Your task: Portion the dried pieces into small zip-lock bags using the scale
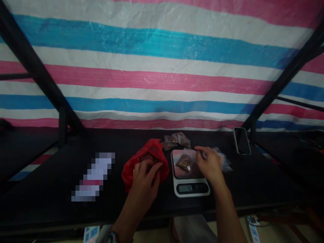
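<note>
A red plastic bag (128,172) stands with its mouth open, dark contents showing inside. My left hand (146,177) reaches into that mouth with bent fingers; the fingertips are partly hidden among the contents, so what they grip cannot be made out. To the right, a small clear zip bag (184,163) with brown dried pieces lies on a white digital kitchen scale (177,189). The fingers of my right hand (209,165) are closed at the right edge of this zip bag, over the weighing plate. The scale's display is lit, but its digits are too blurred to read.
Several filled zip bags (181,139) lie behind the scale. Flat clear bags (224,162) are right of my right hand. A phone (241,141) rests at the back right, and a pixelated sheet (95,175) at left. Black slanted posts (43,77) flank the black table (50,192).
</note>
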The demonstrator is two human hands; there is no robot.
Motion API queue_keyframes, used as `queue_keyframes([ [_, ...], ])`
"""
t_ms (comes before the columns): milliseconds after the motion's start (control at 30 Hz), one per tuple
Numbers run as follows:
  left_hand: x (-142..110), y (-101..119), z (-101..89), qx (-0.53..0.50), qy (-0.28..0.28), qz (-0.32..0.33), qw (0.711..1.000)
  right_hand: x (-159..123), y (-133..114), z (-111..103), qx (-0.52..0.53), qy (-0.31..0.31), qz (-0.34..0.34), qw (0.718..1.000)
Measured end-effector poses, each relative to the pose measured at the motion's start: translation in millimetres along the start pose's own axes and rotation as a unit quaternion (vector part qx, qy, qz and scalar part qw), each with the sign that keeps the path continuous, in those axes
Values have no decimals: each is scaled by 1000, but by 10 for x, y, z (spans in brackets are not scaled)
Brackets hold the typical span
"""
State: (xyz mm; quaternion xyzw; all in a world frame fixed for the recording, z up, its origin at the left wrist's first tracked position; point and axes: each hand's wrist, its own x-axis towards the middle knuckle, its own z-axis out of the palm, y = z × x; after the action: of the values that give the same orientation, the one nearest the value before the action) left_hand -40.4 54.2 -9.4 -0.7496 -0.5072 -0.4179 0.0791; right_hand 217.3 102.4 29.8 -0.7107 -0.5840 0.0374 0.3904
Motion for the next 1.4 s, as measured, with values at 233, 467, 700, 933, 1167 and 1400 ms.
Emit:
queue_keyframes([
  [233,41,276,-185,-17,83,25,996,44,-28,70,43,-44,-19,998],
  [467,45,278,-282,-30,154,34,987,116,-190,-70,110,-72,-52,990],
  [700,31,623,-251,-106,134,-103,980,-208,-847,-659,287,-203,-133,927],
  [933,24,783,-180,-378,121,-418,817,-435,-1344,-509,331,-278,-193,881],
  [1167,108,78,-512,-211,222,-426,852,-362,-1245,421,161,-265,-160,937],
  [1400,-78,72,-459,-199,22,-427,882,-382,-1309,579,16,-242,-201,949],
])
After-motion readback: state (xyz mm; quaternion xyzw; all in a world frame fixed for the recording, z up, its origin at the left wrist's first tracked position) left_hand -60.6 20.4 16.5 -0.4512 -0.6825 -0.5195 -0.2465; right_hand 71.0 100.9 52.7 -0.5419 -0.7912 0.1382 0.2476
